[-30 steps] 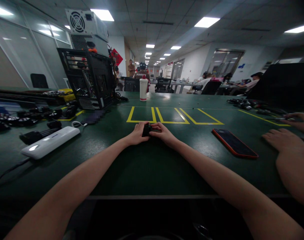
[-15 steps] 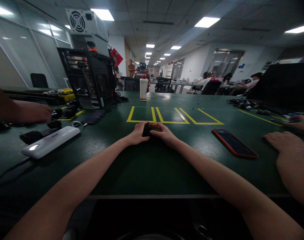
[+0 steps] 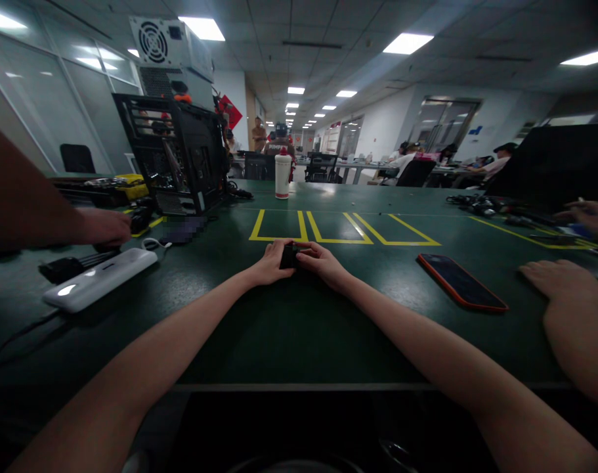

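A small black block-shaped object [image 3: 288, 257] is held between my two hands over the green table [image 3: 299, 328]. My left hand [image 3: 270, 264] is closed around its left side, the thumb low and the fingers over the top. From the right, the fingers of my right hand [image 3: 319, 261] pinch at its other side. Its exact kind is too small and dark to make out. Just beyond my hands are yellow tape outlines [image 3: 323, 242] on the tabletop. To the right lies a phone with an orange edge [image 3: 462, 282].
At left are a white power strip [image 3: 102, 279] with black plugs, a co-worker's hand [image 3: 104, 226] and an open black computer case [image 3: 180, 154]. A white bottle [image 3: 281, 176] stands farther back. Another person's hands [image 3: 564, 279] rest at the right, near loose cables [image 3: 476, 203].
My hands stay in place, with only slight finger movement on the black object. The co-worker's hand at left reached further right over the plugs; the far right person's hand lifted.
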A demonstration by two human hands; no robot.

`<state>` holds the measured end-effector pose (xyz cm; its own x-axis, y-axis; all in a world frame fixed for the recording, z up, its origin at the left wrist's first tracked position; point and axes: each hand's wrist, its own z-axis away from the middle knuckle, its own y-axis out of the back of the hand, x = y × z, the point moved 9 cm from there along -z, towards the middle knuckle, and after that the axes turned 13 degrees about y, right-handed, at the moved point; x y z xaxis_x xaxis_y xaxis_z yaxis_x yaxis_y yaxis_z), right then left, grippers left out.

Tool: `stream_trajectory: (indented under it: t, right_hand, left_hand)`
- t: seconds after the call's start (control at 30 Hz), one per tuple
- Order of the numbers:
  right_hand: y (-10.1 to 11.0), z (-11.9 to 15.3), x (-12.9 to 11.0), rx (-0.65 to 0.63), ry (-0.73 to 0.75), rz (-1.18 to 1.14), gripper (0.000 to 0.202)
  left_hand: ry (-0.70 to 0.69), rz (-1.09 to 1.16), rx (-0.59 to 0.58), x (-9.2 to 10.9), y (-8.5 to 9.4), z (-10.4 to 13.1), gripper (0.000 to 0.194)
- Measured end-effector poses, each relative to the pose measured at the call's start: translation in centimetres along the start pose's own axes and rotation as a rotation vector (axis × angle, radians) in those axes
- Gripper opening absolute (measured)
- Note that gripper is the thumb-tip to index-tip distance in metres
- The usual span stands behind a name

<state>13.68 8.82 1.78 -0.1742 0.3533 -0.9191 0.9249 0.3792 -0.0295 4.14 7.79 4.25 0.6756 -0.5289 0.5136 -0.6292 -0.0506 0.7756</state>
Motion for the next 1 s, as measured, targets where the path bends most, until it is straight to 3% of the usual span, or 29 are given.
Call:
stream_trajectory:
  t: [0.3,0.63,1.0]
  right_hand:
    - [-0.3,0.0,-1.4,-0.023,0.116,0.076,0.035]
    - [0.2,0.1,-0.5,0.02,0.052,0.067,0.034]
    - [-0.4,0.2,-1.3,-0.051,0.088,0.099,0.042]
  left_hand:
    - [-0.005,-0.021,0.009,0.0,0.0,-0.1,0.064]
    - [-0.01,-0.025,0.008,0.1,0.0,0.0,0.064]
    - [-0.007,0.011,-0.001,-0.1,0.0,-0.1,0.064]
